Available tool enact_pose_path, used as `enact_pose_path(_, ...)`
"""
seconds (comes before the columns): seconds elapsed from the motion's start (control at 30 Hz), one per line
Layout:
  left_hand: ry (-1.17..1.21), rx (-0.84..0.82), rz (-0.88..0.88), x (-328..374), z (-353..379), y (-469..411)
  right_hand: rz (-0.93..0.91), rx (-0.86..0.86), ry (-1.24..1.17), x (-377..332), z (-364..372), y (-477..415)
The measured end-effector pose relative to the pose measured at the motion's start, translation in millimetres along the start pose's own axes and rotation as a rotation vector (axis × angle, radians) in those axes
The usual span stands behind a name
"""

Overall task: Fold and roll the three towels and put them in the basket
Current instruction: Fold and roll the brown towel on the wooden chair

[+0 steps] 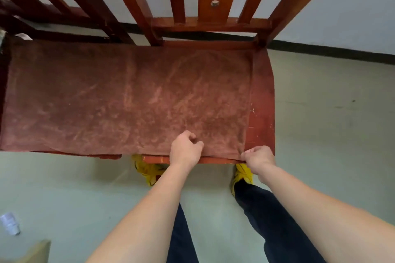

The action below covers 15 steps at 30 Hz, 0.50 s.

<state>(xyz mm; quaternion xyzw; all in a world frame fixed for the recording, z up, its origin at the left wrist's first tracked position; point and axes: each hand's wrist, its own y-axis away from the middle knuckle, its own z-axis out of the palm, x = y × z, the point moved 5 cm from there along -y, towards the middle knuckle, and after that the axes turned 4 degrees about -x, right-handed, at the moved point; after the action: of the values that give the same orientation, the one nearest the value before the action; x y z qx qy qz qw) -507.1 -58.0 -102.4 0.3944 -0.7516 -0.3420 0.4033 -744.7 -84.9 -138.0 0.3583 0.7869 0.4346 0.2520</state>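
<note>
While I look down through the head camera, the towel (pixel 128 100) fills the middle of my view. It is a long rectangle of rust-brown cloth with a short, brushed nap that shows pale streaks, and it lies flat and almost free of creases. It rests across the seat of a chair (pixel 263 92) of glossy red-brown wood, whose flat, straight slats fan up toward 12 o'clock. A narrow strip of bare seat shows at 3 o'clock of the cloth, while toward 9 o'clock the cloth runs to the frame's edge. Its near hem lies along the seat's front edge and slightly over it.

The left hand (pixel 186 149) sits on that hem at about 6 o'clock of the towel, fingers curled toward the palm. I cannot tell whether they hold any cloth. The right hand (pixel 258 156) is at the near corner, toward 4 o'clock, with thumb and forefinger pinching the towel's corner right at the seat's rim. The two hands are near each other but apart.

Around the chair I see a smooth, pale grey-green floor (pixel 331 113), with open room at 3 o'clock. There is more at 7 to 8 o'clock, where a crumpled white plastic cup (pixel 9 223) lies. Yellow shoes (pixel 149 170) show under the seat's front edge at 6 o'clock. Behind the chair, a pale wall (pixel 352 6) meets the floor along a black skirting strip (pixel 320 49).
</note>
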Motion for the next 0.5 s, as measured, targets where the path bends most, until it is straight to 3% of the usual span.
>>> enact_pose_path(0.2,-0.043,0.145,-0.118,0,28,22,-0.218,-0.157,0.401,-3,-32,-5)
enact_pose_path(0.33,-0.01,0.135,-0.154,2,52,41,-0.375,0.007,0.307,-63,-76,-19)
enact_pose_path(0.5,-0.164,0.155,0.092,35,94,38,-0.571,0.107,0.106,-168,-93,-46)
